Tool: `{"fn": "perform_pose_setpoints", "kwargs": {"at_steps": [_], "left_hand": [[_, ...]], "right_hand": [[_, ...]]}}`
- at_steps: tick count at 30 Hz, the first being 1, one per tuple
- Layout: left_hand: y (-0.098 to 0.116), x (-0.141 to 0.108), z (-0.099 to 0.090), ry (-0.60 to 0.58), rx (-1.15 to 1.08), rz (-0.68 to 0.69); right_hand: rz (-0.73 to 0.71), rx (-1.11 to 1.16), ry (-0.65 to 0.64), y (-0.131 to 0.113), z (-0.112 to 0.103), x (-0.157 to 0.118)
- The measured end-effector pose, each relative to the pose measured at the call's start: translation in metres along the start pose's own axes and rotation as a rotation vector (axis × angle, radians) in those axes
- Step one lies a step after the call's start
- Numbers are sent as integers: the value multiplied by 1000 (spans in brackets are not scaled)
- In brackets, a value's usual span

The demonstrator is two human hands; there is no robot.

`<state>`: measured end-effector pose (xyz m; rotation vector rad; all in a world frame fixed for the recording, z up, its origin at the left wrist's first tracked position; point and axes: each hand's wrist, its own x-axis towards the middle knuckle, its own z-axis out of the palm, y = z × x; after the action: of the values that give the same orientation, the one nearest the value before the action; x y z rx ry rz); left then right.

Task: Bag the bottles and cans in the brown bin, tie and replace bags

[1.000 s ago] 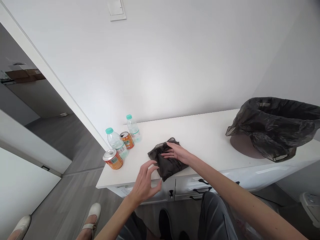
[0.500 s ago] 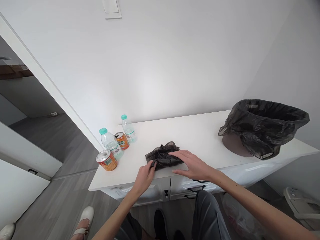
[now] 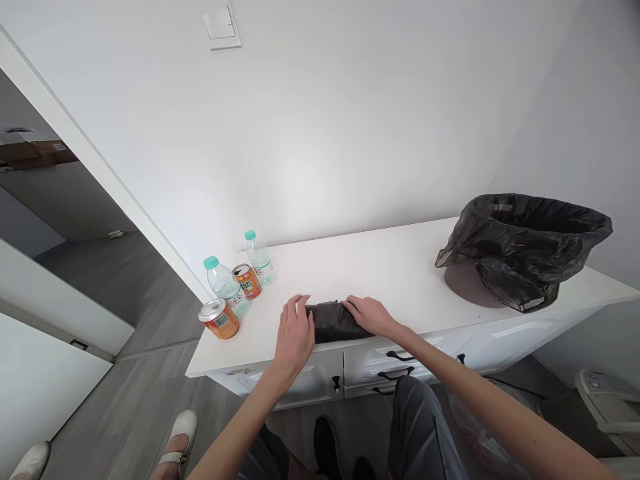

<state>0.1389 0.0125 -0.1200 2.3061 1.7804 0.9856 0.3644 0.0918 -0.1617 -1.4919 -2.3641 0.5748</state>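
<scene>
Rests left hand [image 3: 295, 337] and right hand [image 3: 373, 315] apart, one at either end of a black bag [image 3: 333, 323] lying along the front edge of a white cabinet [image 3: 385, 267]; cannot tell whether pinching or only pressing. Now shows a smooth, narrow strip in place of a moment ago's loose, rumpled spread, so probably folded smaller. Also shows two cans [image 3: 220, 320] and two bottles [image 3: 227, 288] to the left, a lined bin [image 3: 466, 285] well to the right.

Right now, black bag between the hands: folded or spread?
Folded: the black bag lies as a compact strip between left hand and right hand.
</scene>
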Motion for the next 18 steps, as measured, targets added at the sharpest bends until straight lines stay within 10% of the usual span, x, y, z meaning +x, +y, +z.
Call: {"fn": "perform_pose_setpoints", "kwargs": {"at_steps": [5, 13, 18], "left_hand": [[23, 2, 20, -43, 194, 383], [-6, -7, 59, -226, 349, 297], [-15, -7, 66, -221, 335, 297]], "right_hand": [[47, -73, -31, -10, 3, 7], [127, -54, -22, -11, 8, 10], [-75, -160, 255, -33, 13, -5]]}}
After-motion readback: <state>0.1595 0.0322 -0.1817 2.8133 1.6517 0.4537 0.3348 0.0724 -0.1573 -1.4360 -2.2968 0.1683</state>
